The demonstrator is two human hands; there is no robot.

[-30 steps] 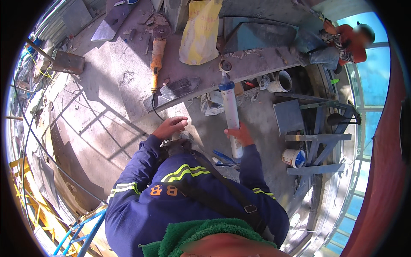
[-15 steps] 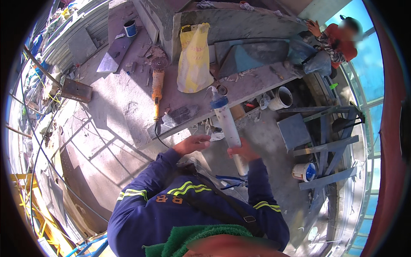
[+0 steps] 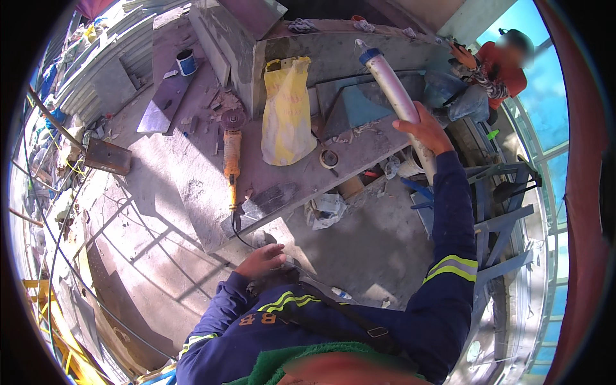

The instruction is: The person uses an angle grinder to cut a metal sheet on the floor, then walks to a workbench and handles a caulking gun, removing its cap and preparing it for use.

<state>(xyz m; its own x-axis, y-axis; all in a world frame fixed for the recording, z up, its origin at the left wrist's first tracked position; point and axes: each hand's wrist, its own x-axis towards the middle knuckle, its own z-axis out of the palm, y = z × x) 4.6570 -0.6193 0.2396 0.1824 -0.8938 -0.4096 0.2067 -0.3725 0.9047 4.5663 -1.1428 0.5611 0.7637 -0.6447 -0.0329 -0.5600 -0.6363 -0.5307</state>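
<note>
My right hand point(image 3: 427, 129) is wrapped round the barrel of a caulking gun point(image 3: 393, 86), a long pale tube with a blue cap and a whitish nozzle. It is raised and tilted over the slab bench, nozzle end away from me. Beyond my wrist its blue handle point(image 3: 418, 194) shows, partly hidden by my sleeve. My left hand point(image 3: 262, 260) hovers in front of my waist beside a dark pouch-like thing point(image 3: 274, 280), fingers loosely extended and nothing visible in them. On the bench lie an orange angle grinder point(image 3: 232, 160) and a tape roll point(image 3: 329, 158).
A yellow sack point(image 3: 287, 115) stands on the bench point(image 3: 269, 192). The grinder's cord drops over the front edge toward my left hand. Metal frames point(image 3: 504, 221) stand at the right. Another person point(image 3: 507, 70) in red crouches at the far right. A paint can point(image 3: 186, 62) is far left.
My right hand has lifted the caulking gun up and away to the right, its arm stretched out. My left hand has dropped back toward my waist, away from the gun.
</note>
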